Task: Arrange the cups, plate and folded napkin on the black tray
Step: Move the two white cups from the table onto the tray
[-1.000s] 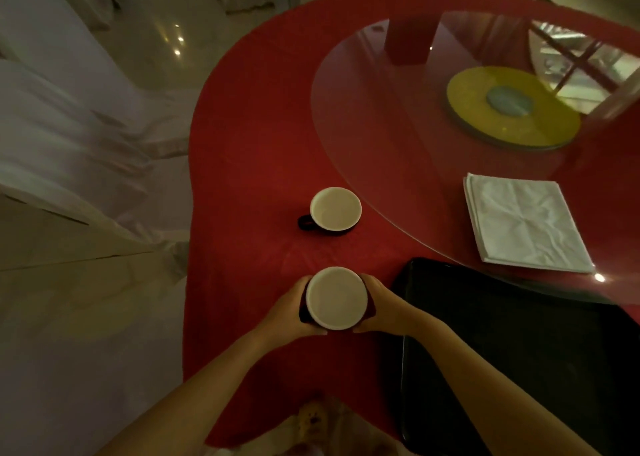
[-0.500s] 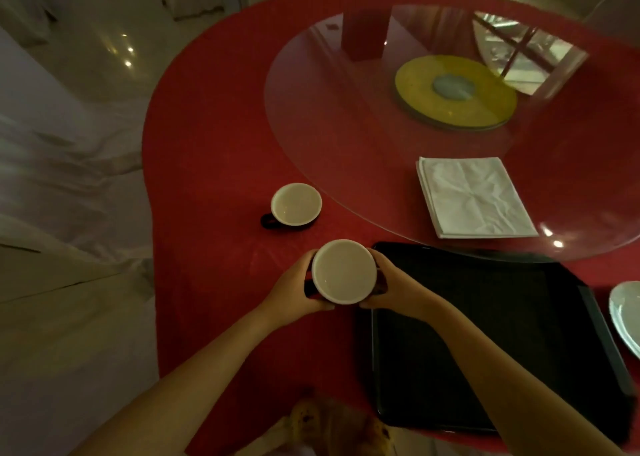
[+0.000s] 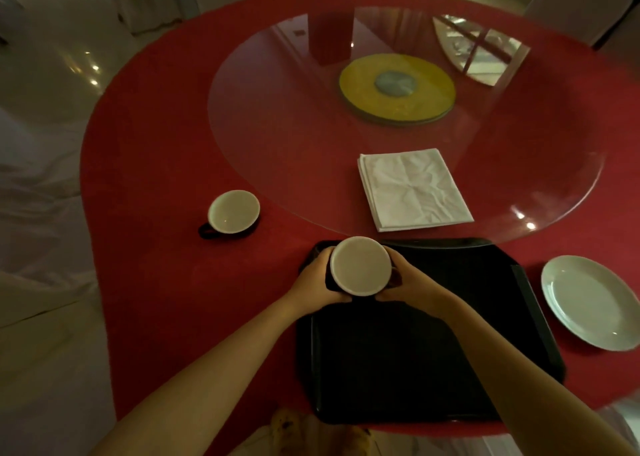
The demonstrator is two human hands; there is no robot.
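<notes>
A dark cup with a white inside (image 3: 360, 265) is held between both my hands over the far left corner of the black tray (image 3: 433, 351). My left hand (image 3: 317, 279) wraps its left side and my right hand (image 3: 405, 282) its right side. Whether the cup rests on the tray or hangs just above it I cannot tell. A second dark cup (image 3: 233, 213) stands on the red cloth to the left, handle pointing left. The white folded napkin (image 3: 414, 189) lies on the glass beyond the tray. A white plate (image 3: 588, 300) sits right of the tray.
The round table has a red cloth (image 3: 156, 178) and a glass turntable (image 3: 277, 109) with a yellow disc (image 3: 398, 88) at its centre. White-covered chairs (image 3: 31, 196) stand to the left. The table's near edge runs just below the tray.
Both hands have carried the held cup to the right, from the red cloth beside the tray to over the tray's far left corner. The view has swung right, bringing the plate fully in.
</notes>
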